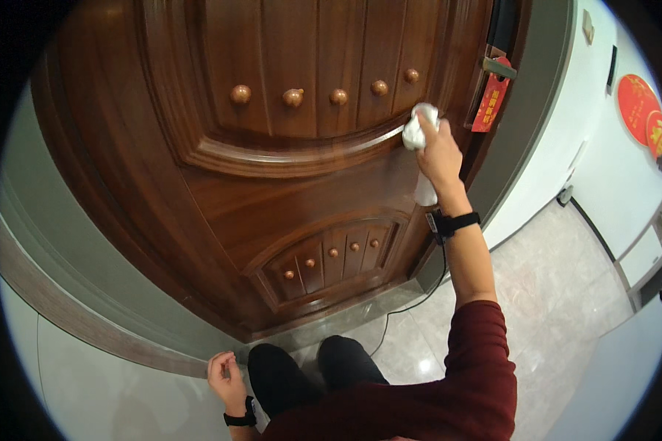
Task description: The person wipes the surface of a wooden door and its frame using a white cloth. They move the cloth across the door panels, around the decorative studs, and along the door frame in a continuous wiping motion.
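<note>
My right hand is closed on a crumpled white cloth and presses it against the brown wooden door. The cloth touches the right end of the curved raised moulding, close to the door's handle side. More white material shows beneath the hand; whether it belongs to the same cloth I cannot make out. Low at the left, my left hand hangs beside my knee with its fingers loosely curled and nothing visible in them. Both wrists wear black bands.
Round wooden knobs stud the door panels. A metal handle bears a red hanging tag. From my right wristband a black cable runs down. Grey tiled floor and a white wall with red round decorations are at the right.
</note>
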The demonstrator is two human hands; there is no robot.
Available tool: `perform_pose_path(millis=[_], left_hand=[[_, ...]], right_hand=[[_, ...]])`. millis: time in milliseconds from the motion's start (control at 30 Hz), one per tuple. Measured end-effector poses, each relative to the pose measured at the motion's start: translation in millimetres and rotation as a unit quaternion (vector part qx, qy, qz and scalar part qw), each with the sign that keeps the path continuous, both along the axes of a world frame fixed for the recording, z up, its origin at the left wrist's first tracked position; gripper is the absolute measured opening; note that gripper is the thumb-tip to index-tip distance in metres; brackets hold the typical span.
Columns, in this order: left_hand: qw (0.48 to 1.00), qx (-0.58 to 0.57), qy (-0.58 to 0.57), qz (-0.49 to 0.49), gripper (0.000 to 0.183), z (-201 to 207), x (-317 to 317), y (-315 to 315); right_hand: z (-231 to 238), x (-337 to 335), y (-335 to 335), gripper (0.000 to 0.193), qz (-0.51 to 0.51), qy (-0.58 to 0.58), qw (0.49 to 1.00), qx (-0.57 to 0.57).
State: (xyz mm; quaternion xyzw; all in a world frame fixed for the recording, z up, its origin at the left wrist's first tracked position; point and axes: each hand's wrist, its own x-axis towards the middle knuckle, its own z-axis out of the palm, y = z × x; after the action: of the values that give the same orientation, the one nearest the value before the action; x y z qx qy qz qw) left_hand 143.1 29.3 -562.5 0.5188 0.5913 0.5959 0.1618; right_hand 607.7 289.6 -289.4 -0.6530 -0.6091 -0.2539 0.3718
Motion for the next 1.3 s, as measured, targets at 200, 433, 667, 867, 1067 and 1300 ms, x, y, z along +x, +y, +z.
perform_pose_path(millis=[200, 433, 667, 867, 1067, 1300], left_hand=[[0.999, 0.021, 0.004, 0.025, 0.009, 6, -3, 0], [1.0, 0.01, 0.019, 0.015, 0.009, -3, -6, 6], [1.0, 0.019, 0.006, 0.008, 0.009, 2, -2, 10], [1.0, 0.004, 0.001, 0.027, 0.009, 0, -1, 1], [0.999, 0.024, -0.005, 0.027, 0.009, 4, 5, 1], [0.999, 0.028, -0.008, 0.019, 0.01, 10, 11, -9]], right_hand=[[48, -9, 43, 0.079, 0.056, 0.03, 0.991, 0.119], [-4, -38, 39, 0.086, 0.092, 0.107, 0.988, 0.067], [33, -34, -3, 0.069, 0.191, 0.044, 0.973, 0.125], [32, -72, 11, 0.079, 0.059, -0.032, 0.994, 0.082], [18, -59, 6, 0.08, 0.03, -0.175, 0.982, 0.066], [33, -44, -24, 0.078, 0.111, -0.094, 0.989, 0.01]])
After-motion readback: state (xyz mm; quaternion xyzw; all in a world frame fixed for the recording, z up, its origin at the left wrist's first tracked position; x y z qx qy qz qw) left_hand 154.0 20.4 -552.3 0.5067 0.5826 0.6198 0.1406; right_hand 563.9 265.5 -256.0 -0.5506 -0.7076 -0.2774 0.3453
